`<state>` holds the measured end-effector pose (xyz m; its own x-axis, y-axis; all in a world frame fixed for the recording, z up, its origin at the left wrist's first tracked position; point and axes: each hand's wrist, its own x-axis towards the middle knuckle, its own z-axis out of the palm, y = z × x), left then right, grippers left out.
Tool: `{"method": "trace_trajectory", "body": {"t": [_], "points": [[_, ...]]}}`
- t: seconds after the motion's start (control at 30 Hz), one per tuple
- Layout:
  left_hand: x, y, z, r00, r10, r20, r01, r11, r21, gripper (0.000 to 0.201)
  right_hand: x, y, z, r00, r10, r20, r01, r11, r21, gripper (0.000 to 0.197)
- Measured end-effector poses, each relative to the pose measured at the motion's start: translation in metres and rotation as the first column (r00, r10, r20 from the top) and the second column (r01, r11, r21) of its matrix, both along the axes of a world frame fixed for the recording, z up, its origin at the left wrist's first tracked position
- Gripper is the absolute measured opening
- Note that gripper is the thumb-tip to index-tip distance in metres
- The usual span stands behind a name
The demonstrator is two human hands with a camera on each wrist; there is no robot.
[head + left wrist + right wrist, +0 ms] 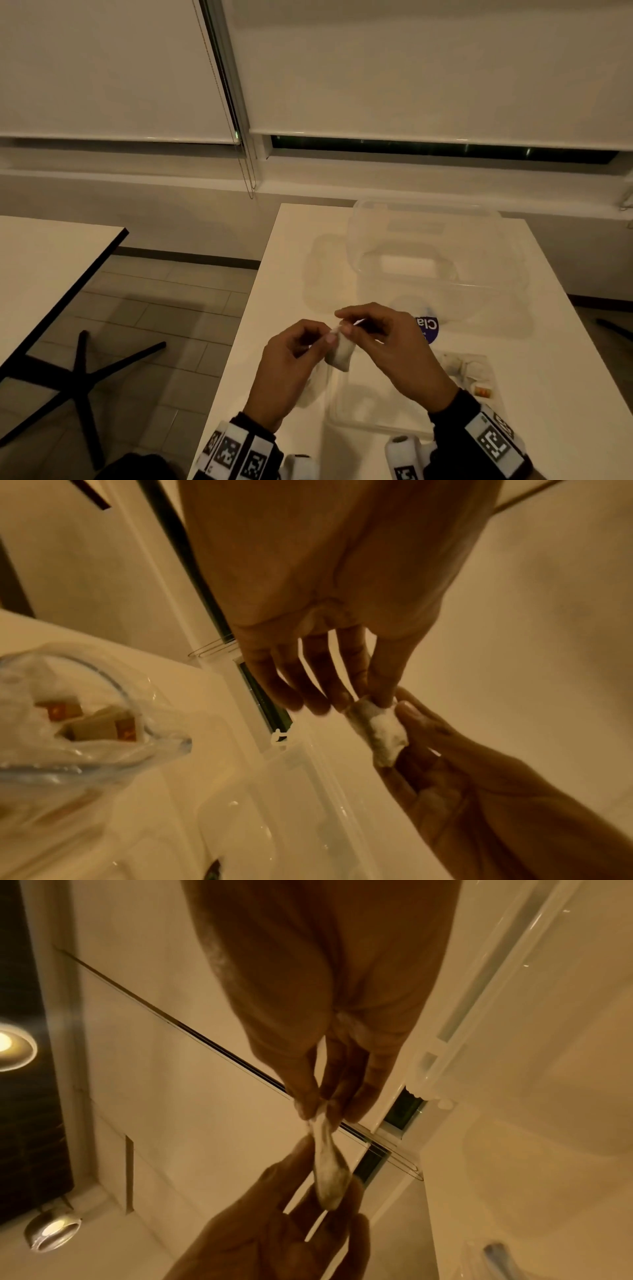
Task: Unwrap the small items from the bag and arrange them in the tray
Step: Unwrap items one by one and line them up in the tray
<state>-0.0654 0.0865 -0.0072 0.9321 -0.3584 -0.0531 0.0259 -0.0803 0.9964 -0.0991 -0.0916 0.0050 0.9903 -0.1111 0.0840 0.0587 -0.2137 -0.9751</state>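
Note:
A small item in a pale crinkled wrapper hangs between both hands above the white table. My left hand pinches it from the left and my right hand from the right. In the left wrist view the left hand's thumb and forefinger pinch the item's upper end. In the right wrist view the right hand pinches the wrapper's twisted tip above the item's body. A shallow clear tray lies just below the hands. The clear bag with more small items lies to the right.
A large clear plastic box with a blue label stands behind the hands. In the left wrist view the bag holds orange-marked packets. A second table and a black chair base stand to the left across the tiled floor.

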Motion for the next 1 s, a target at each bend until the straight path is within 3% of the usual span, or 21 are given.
{"method": "trace_trajectory", "body": {"t": [0.2,0.4,0.6,0.7,0.8,1.0], "points": [[-0.004,-0.007,0.012,0.988,0.152,-0.04,-0.156,0.973,-0.171,0.014,-0.009,-0.003,0.003,0.999,-0.03,-0.029,0.033,0.995,0.092,0.027],[-0.005,-0.012,0.015,0.986,0.13,0.102,-0.124,0.99,-0.064,0.01,-0.016,-0.001,0.005,0.998,-0.06,-0.013,0.061,0.994,0.096,0.018],[-0.007,-0.018,0.018,0.988,0.097,0.119,-0.096,0.995,-0.013,0.013,-0.017,-0.003,0.003,0.989,-0.149,-0.002,0.149,0.987,0.058,0.015],[-0.01,-0.022,0.024,0.993,0.015,0.114,-0.012,1.0,-0.025,0.02,-0.017,0.0,0.009,0.988,-0.148,0.047,0.145,0.987,0.063,0.011],[-0.009,-0.022,0.029,0.987,0.042,0.156,-0.032,0.997,-0.068,0.018,-0.017,0.001,0.012,0.988,-0.141,0.054,0.136,0.986,0.094,0.013],[-0.003,-0.017,0.033,0.998,0.058,0.015,-0.054,0.98,-0.192,0.014,-0.016,-0.004,0.018,0.994,-0.109,0.028,0.1,0.972,0.211,0.015]]}}
